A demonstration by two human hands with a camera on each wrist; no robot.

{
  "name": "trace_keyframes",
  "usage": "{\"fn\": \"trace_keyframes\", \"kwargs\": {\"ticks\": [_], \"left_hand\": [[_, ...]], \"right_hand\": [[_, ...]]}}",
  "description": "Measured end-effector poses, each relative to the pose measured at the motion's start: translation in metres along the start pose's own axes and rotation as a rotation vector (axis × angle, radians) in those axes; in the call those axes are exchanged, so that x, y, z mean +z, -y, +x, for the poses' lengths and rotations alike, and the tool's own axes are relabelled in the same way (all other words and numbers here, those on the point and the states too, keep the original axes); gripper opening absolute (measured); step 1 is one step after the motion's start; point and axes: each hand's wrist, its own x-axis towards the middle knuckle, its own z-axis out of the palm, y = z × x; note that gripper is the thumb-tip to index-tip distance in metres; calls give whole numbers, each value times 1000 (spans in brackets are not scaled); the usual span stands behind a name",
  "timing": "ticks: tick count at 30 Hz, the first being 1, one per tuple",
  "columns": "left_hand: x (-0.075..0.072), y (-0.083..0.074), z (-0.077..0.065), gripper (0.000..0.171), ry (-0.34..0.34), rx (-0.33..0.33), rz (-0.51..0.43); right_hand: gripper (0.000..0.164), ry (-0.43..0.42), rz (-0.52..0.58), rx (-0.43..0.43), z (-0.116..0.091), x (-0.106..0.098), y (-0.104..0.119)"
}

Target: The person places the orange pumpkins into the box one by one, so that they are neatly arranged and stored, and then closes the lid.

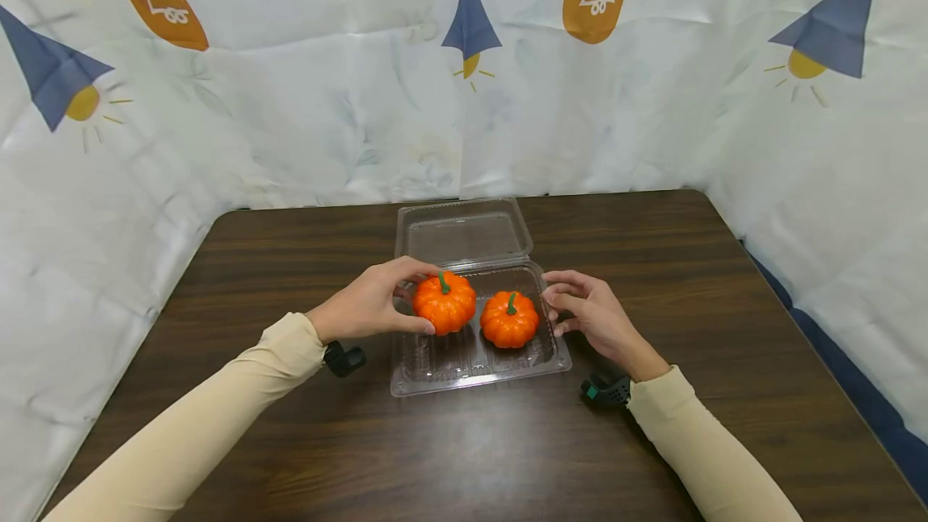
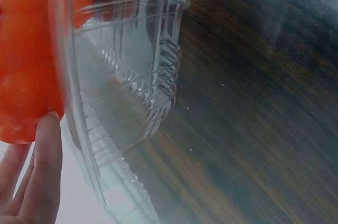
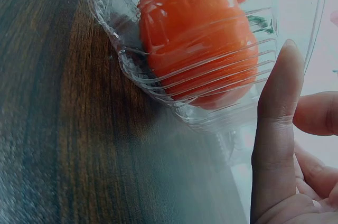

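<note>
My left hand (image 1: 370,300) grips a small orange pumpkin (image 1: 445,306) with a green stem, thumb at its front and fingers behind. This pumpkin is over the left half of a clear plastic clamshell box (image 1: 435,381); in the left wrist view the held pumpkin (image 2: 24,71) shows above the rim. A second orange pumpkin (image 1: 510,325) sits inside the right half, seen through the ribbed wall in the right wrist view. Beside the box's right rim, my right hand (image 1: 594,312) has loosely bent fingers and holds nothing. Whether its fingertips touch the rim, I cannot tell.
The box's lid (image 1: 464,232) lies folded back toward the table's far edge. All of this stands on a dark wood-grain table (image 1: 464,457). White printed cloth (image 1: 290,119) hangs behind and at both sides. Each wrist wears a black strapped device.
</note>
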Motion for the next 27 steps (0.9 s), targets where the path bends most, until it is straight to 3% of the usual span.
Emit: {"fn": "trace_keyframes", "kwargs": {"ticks": [12, 18, 27], "left_hand": [[5, -1, 10, 72, 100, -11, 137], [6, -1, 13, 71, 126, 13, 225], [11, -1, 16, 69, 162, -11, 292]], "right_hand": [[47, -9, 3, 6, 2, -1, -1], [47, -5, 7, 3, 2, -1, 0], [47, 1, 15, 1, 1, 0, 0]]}}
